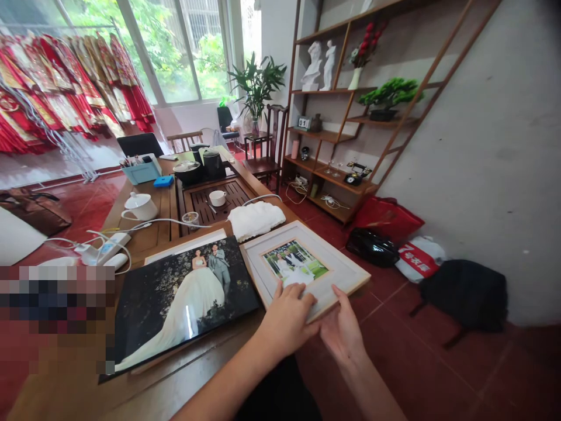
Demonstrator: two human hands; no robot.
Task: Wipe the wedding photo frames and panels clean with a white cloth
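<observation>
A framed wedding photo (342,276), with a pale wooden frame and a light mat, lies at the table's right edge, its near right corner jutting out. My left hand (287,316) rests on its near left part, fingers slightly bent on the mat and picture, thumb hidden. Around the near edge, my right hand (344,330) grips the frame, thumb on top and the other fingers underneath. Left of it lies a larger glossy dark wedding print (153,304), overlapping a pale-edged board (188,245) behind. Behind the frame sits a white folded cloth or padded bundle (256,220).
On the wooden table (175,392) stand a lidded white cup (139,206), a power strip (103,248) with cables, and a tea tray (197,202) with a small cup (217,197). Bags (468,292) lie on the floor at right, below a shelf unit (322,131).
</observation>
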